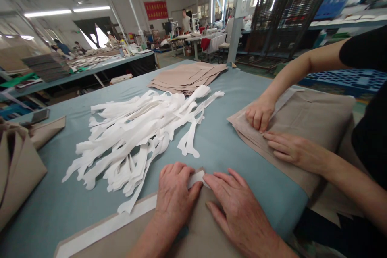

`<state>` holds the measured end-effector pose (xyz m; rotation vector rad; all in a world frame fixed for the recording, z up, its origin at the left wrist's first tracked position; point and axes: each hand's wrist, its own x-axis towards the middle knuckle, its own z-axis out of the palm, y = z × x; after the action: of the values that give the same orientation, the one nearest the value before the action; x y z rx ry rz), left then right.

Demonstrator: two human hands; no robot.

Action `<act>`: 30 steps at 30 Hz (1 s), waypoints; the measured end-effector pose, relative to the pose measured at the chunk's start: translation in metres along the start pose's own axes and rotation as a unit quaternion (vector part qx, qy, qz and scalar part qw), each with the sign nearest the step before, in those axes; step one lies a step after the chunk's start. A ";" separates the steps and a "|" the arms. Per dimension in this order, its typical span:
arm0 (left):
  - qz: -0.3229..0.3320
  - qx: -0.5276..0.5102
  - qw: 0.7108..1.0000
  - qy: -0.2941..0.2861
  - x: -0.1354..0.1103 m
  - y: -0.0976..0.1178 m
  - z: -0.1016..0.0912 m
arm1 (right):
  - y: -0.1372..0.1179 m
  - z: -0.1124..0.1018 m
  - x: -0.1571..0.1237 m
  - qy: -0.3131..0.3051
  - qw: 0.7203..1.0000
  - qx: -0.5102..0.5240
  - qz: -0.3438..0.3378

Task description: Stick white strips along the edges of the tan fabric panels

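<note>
A taupe fabric piece [199, 229] lies in front of me at the near side of the table, with a white strip [111, 225] along its far edge. My left hand [178, 197] is closed, fingers curled over that edge, with the thumb against the strip near its right end. My right hand [238, 209] lies with fingers stretched on the fabric, its index fingertip touching the strip's end. Just beyond my hands spreads a loose heap of white strips [142, 129]; one strip's tip overlaps the fabric edge.
At the right, a co-worker's hands [281, 145] press on stacked taupe fabric [320, 117]. Flat brown pieces [187, 76] lie at the far side of the blue-covered table [211, 129]. Folded taupe fabric [18, 169] and a phone-like dark object [40, 116] are at the left.
</note>
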<state>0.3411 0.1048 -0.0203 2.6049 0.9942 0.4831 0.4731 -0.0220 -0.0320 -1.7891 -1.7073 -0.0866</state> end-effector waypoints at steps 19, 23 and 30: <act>0.037 -0.010 0.999 0.010 0.000 0.000 0.000 | -0.001 -0.001 0.000 -0.002 1.000 -0.002 0.004; 0.047 -0.005 0.999 0.010 -0.001 0.000 0.000 | -0.001 -0.001 0.000 -0.004 1.000 0.003 0.008; 0.044 -0.010 0.999 0.017 0.000 -0.002 0.004 | 0.002 -0.001 0.000 0.008 1.000 -0.018 -0.009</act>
<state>0.3416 0.1054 -0.0250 2.6395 0.8824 0.5571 0.4751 -0.0225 -0.0319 -1.7950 -1.7215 -0.1391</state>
